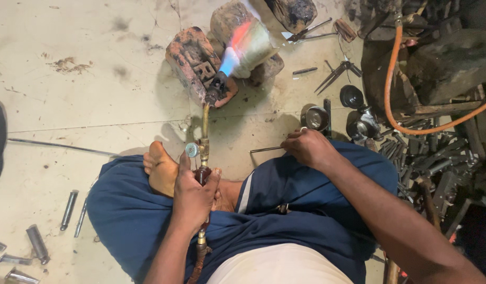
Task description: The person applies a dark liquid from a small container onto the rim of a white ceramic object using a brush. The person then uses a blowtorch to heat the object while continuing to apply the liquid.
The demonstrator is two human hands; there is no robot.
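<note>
My left hand [193, 194] grips the handle of a brass gas torch [203, 142] with a round valve knob. Its lit nozzle [216, 88] throws a blue and pink flame [237, 44] between two scorched bricks [193, 60]. My right hand [308, 147] rests on my right knee and pinches a thin metal rod [264, 150] that points left, toward the torch. I sit cross-legged in blue trousers, with a bare foot [161, 168] just left of the torch hand.
An orange hose [395, 89] curves over a pile of metal tools and scrap [432, 163] at the right. Pliers and dividers [335, 73] lie near the bricks, beside a small metal cup [316, 118]. Several short metal tubes [37, 242] lie at the lower left. A long rod [58, 146] lies on the floor.
</note>
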